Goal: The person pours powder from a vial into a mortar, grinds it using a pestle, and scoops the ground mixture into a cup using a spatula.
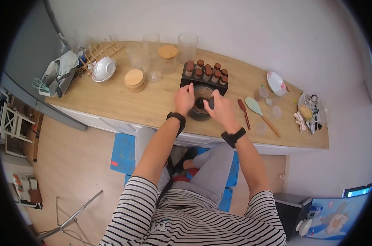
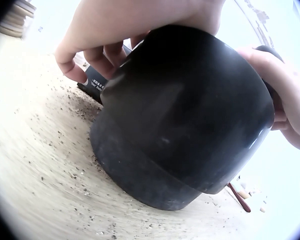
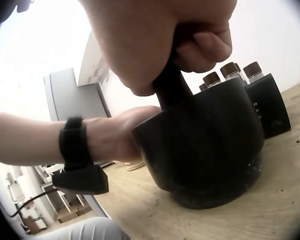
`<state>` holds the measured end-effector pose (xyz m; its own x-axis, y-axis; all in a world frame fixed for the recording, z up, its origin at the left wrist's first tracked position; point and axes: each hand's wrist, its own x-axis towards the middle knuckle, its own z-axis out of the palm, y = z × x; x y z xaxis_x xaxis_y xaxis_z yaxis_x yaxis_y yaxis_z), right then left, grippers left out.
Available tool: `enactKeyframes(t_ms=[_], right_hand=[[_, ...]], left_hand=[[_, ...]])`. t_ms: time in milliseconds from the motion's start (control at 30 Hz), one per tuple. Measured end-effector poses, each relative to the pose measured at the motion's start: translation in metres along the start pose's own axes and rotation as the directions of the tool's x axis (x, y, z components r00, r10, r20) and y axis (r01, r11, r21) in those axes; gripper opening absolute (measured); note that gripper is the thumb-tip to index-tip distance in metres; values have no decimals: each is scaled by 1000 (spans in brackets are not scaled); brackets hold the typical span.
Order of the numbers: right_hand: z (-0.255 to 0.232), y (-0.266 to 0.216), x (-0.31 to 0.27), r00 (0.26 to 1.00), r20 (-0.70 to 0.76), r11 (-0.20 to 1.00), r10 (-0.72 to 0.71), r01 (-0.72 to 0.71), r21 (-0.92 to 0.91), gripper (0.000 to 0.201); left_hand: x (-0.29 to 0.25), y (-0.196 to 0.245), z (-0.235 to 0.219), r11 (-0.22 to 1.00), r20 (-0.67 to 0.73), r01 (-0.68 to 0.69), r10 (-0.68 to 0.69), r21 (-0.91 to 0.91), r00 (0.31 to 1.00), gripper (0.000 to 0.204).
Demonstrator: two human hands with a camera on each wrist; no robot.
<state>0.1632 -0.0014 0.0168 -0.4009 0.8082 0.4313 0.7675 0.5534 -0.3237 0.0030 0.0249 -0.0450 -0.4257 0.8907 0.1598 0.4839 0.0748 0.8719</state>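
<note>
Black, smooth-walled and footed, a mortar (image 1: 199, 116) stands on the wooden worktop (image 1: 157, 108) near its front edge, just before a dark spice rack (image 1: 211, 86). Brown, crushed-looking matter (image 1: 202, 91) shows in its bowl. Around its left side curls the left hand (image 1: 184, 99), fingers bent against the outer wall; the right hand (image 1: 222, 110) is clamped on the pestle (image 3: 172, 90), whose lower end sits inside the bowl. Crumbs (image 2: 60, 131) lie scattered round the foot; a hard or slanting stroke would likely throw more over the rim, and if the left hand slackened, the mortar might skid or tip, perhaps knocking the rack and its brown-capped jars (image 1: 207, 74). Farther right, apart from the mortar, lie a dark red utensil (image 1: 244, 114) and a pale green spatula (image 1: 254, 105). Both wrist views hide the bowl's contents; in the head view, the right hand and pestle cover part of them, so their fineness cannot be told. White lettering on the rack is too small to read fully.
</note>
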Motion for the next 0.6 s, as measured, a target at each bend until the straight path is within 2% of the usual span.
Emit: enactKeyframes(t_ms=[33, 67, 133, 167, 233, 267, 367, 433, 467, 533, 600], right_hand=[[0, 0, -4, 996, -31, 996, -87, 87, 4, 34], [0, 1, -2, 996, -31, 996, -86, 86, 4, 34], [-4, 5, 7, 992, -29, 969, 124, -115, 220, 35], [-9, 7, 13, 992, -33, 968, 126, -115, 222, 35], [-20, 11, 24, 958, -36, 921, 285, -264, 286, 35], [-22, 16, 30, 958, -33, 921, 285, -265, 284, 35], [-28, 27, 36, 970, -28, 935, 242, -225, 272, 35], [-27, 28, 34, 990, -19, 979, 142, -138, 151, 35], [-26, 26, 32, 990, -13, 980, 137, -134, 150, 35], [-24, 19, 21, 998, 60, 999, -32, 34, -29, 35], [-15, 15, 21, 993, 65, 995, -97, 98, -20, 34]], left_hand=[[0, 0, 0, 1000, -1, 3, -3, -9, 1000, 41], [-1, 1, 0, 1000, 0, 7, -7, -18, 1000, 41], [-3, 2, -2, 1000, 30, 15, -15, -14, 999, 41], [-1, 2, -3, 1000, 49, 24, -24, -11, 999, 41], [0, 1, -2, 1000, 19, 9, -9, -6, 1000, 41], [-1, 1, -1, 1000, -6, -2, 2, -3, 1000, 41], [-1, 1, -3, 1000, 38, 18, -18, -10, 999, 41], [-2, 4, -5, 1000, 44, 20, -19, -8, 999, 41], [-2, 4, -6, 1000, 47, 22, -21, -3, 999, 41], [-5, 5, -6, 1000, 37, 24, -24, -8, 999, 41], [-2, 5, -5, 1000, 22, 23, -23, -11, 1000, 41]])
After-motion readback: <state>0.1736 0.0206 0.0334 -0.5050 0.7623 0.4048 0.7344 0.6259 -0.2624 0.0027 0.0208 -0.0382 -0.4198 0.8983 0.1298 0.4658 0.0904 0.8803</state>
